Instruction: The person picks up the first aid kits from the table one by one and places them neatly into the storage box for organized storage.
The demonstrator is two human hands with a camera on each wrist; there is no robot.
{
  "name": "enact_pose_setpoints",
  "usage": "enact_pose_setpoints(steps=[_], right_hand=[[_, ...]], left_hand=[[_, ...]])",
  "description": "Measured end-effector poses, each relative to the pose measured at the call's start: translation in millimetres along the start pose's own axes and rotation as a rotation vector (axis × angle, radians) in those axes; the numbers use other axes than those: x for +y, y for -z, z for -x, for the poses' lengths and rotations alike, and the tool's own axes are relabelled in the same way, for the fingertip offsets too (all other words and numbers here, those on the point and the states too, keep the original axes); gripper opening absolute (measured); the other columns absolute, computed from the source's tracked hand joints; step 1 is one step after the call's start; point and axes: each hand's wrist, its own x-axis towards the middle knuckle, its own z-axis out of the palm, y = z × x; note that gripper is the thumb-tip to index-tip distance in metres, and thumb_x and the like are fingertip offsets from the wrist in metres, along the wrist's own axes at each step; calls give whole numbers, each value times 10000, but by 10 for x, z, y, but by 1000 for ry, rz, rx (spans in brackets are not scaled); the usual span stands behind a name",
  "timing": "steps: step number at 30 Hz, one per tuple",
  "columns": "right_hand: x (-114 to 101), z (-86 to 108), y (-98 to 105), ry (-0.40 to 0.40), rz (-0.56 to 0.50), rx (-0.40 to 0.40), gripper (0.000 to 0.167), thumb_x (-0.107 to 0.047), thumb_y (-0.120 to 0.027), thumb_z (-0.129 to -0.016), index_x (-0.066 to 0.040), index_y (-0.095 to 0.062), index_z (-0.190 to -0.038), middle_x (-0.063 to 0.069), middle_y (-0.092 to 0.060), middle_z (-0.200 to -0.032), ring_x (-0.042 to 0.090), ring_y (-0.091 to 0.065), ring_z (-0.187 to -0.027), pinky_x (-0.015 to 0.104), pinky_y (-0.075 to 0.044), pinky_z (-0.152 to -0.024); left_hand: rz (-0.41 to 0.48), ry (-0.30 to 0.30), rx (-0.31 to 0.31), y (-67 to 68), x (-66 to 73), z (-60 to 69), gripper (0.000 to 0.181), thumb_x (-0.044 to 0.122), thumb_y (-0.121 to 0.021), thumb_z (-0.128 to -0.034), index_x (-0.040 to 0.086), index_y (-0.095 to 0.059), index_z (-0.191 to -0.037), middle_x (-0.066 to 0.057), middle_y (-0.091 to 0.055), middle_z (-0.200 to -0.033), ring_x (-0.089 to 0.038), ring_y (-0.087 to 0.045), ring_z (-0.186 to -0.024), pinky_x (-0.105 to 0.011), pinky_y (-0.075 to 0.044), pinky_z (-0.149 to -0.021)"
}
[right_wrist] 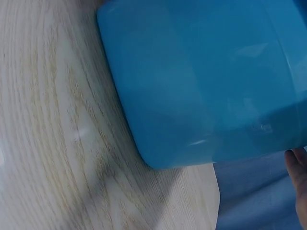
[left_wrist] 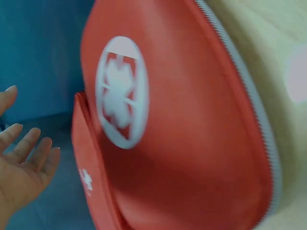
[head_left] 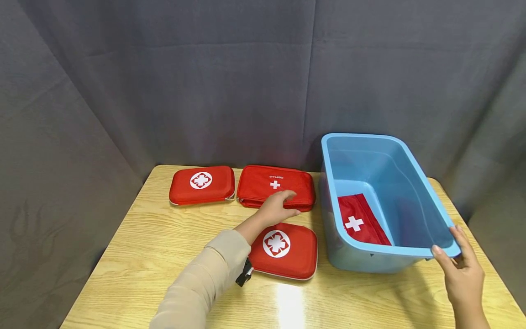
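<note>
My left hand (head_left: pixel 276 210) hovers with spread fingers over the near edge of a red soft first aid bag (head_left: pixel 256 183) with a white cross. Just below that hand lies a red hard-shell first aid case (head_left: pixel 293 251) with a round white emblem, its grey zipper (left_wrist: pixel 261 139) showing in the left wrist view. My right hand (head_left: pixel 464 269) grips the near right corner of a blue plastic bin (head_left: pixel 361 258), thumb on the near side and fingers over the rim. Inside the bin, a red pouch (head_left: pixel 367 224) with a white cross lies on the bottom.
Another red hard-shell case (head_left: pixel 186 187) sits at the back left of the wooden table (head_left: pixel 152 246). A black strap (head_left: pixel 244 273) sticks out beside the near case. Grey curtain (head_left: pixel 230 82) hangs behind the table and at both sides.
</note>
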Motion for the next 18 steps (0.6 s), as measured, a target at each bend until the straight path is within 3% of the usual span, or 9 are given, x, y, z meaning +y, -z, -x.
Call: enact_pose_setpoints(steps=[4,6,9,18], right_hand=[[-286,64,-123,-46,375,24,535,35,-568,-786,-122,-430,-1279,4,-310,-1361,34,-431,-1072,49,-353,-759],[-348,74,-143,-44,469,7,545,15,-570,-792,-131,-411,-1292,-10,-306,-1362,32,-417,-1078,51,-344,-771],[-371,69,-131,-39,507,-28,560,7,-577,-790,-125,-393,-1302,-25,-289,-1368,27,-398,-1089,45,-334,-777],[-377,58,-73,68,571,-103,566,-29,-585,-790,-79,-366,-1310,-76,-262,-1373,-56,-265,-1153,50,-218,-884]], left_hand=[[33,65,-9,3,-142,124,525,212,-647,-772,-3,-449,-1209,-152,-501,-1152,-237,-459,-1065,-330,-369,-874],[38,111,-12,8,-209,189,537,232,-641,-774,10,-441,-1220,-144,-490,-1163,-244,-447,-1074,-350,-369,-872],[40,169,-20,15,-299,278,548,242,-641,-773,20,-434,-1229,-140,-477,-1177,-266,-430,-1088,-370,-362,-877],[11,230,-10,28,-449,416,562,256,-661,-755,18,-439,-1213,-168,-482,-1169,-292,-444,-1071,-392,-366,-870]])
